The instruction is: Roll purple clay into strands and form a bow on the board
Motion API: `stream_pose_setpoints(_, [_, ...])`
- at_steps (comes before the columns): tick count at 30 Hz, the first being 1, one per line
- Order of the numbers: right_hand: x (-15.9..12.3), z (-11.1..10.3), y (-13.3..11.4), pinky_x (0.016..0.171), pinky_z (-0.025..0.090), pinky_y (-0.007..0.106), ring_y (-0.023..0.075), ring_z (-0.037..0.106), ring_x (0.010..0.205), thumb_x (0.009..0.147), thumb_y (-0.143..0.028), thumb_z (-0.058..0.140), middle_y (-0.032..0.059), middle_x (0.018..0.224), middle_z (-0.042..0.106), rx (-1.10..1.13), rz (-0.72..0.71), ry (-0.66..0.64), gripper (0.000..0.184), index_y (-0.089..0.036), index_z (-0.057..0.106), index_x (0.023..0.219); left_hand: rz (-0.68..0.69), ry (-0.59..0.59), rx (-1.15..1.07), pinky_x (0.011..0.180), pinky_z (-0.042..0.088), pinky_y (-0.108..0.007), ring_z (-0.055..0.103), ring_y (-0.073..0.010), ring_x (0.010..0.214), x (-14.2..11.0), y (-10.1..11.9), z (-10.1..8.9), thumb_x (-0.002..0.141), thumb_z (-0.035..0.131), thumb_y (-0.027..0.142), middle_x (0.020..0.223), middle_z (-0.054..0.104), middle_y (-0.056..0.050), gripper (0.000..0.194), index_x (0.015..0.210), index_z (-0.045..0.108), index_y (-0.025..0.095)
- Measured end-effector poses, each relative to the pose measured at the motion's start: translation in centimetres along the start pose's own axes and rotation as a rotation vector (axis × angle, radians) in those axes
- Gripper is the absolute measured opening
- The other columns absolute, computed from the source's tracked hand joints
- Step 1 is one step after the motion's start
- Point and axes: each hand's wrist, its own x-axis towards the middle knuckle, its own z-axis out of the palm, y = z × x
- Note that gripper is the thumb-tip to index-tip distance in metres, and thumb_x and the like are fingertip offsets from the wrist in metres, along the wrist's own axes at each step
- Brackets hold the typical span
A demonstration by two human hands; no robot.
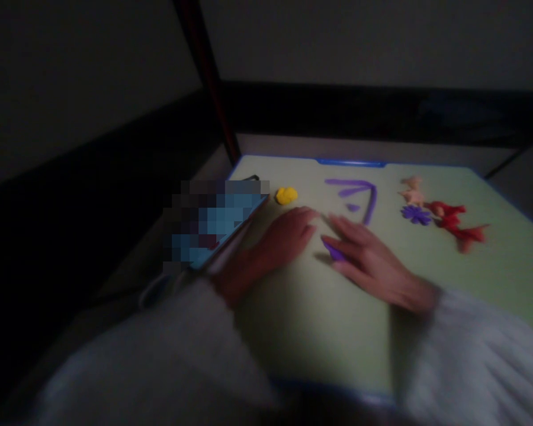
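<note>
My right hand (368, 257) is low over the pale board, and a piece of purple modelling clay (334, 251) shows between its thumb and index finger. The other fingers stretch forward, slightly blurred. To its left, my left hand (288, 236) is over the board with fingers extended and nothing visible in them. Just beyond the hands are thin purple clay strips (372, 204), set in an angled shape, with a small purple bit (352, 207) among them. A yellow clay lump (286, 195) sits past my left hand.
The board (311, 331) has a blue rim and a blue handle (350, 163) at the far edge. At right are a purple flower-like piece (416, 215), red clay pieces (453, 225) and pale pink ones (412, 192). A pixelated device (222, 222) borders the left edge.
</note>
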Motion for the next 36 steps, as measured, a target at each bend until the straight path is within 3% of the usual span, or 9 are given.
stream_pose_setpoints(4, [0.0,-0.3,-0.1,0.109,0.027,0.056,0.0325,0.030,0.138,0.092,-0.054,0.038,0.0142,0.150,0.033,0.104,0.016,0.056,0.055,-0.017,0.059,0.126,0.104,-0.025,-0.153,0.097,0.045,-0.035,0.059,-0.0203,0.106,0.5,-0.3,0.0,0.082,0.059,0.015,0.109,0.065,-0.009,0.021,0.101,0.066,0.014])
stream_pose_setpoints(8, [-0.2,-1.1,-0.1,0.105,0.035,0.050,0.0291,0.049,0.124,0.094,-0.051,0.035,0.0136,0.137,0.051,0.320,0.163,0.298,0.050,-0.018,0.065,0.117,0.132,-0.124,-0.283,0.094,0.046,-0.032,0.059,-0.0187,0.100,1.2,-0.7,-0.2,0.076,0.068,0.017,0.103,0.062,-0.009,0.020,0.096,0.071,0.014])
stream_pose_setpoints(10, [-0.3,-1.4,-0.1,0.102,0.039,0.048,0.0278,0.055,0.116,0.094,-0.050,0.035,0.0123,0.126,0.060,0.394,0.228,0.357,0.047,-0.019,0.067,0.111,0.121,-0.161,-0.310,0.092,0.045,-0.031,0.059,-0.0177,0.098,1.6,-0.8,-0.3,0.075,0.070,0.016,0.099,0.061,-0.008,0.019,0.094,0.073,0.015])
stream_pose_setpoints(18, [-0.2,-1.5,-0.6,0.092,0.046,0.040,0.0244,0.062,0.100,0.093,-0.050,0.039,0.0099,0.107,0.066,0.459,0.239,0.308,0.044,-0.019,0.070,0.101,0.143,-0.215,-0.407,0.088,0.045,-0.029,0.058,-0.0157,0.091,2.4,-1.8,-0.2,0.072,0.073,0.020,0.093,0.061,-0.006,0.011,0.082,0.076,0.018])
stream_pose_setpoints(27, [-0.2,-1.5,-0.5,0.091,0.048,0.043,0.0263,0.062,0.100,0.092,-0.051,0.039,0.0095,0.107,0.066,0.427,0.214,0.265,0.043,-0.022,0.070,0.100,0.150,-0.298,-0.492,0.076,0.046,-0.026,0.056,-0.0138,0.079,4.0,-2.6,-0.2,0.064,0.077,0.013,0.079,0.059,-0.002,0.011,0.073,0.076,0.019])
stream_pose_setpoints(36, [-0.4,-1.4,-0.4,0.090,0.048,0.040,0.0245,0.061,0.100,0.094,-0.045,0.040,0.0102,0.107,0.065,0.391,0.168,0.221,0.041,-0.018,0.071,0.097,0.095,-0.269,-0.499,0.076,0.045,-0.027,0.055,-0.0137,0.078,4.1,-2.5,0.1,0.064,0.076,0.012,0.074,0.057,0.000,0.008,0.068,0.076,0.020])
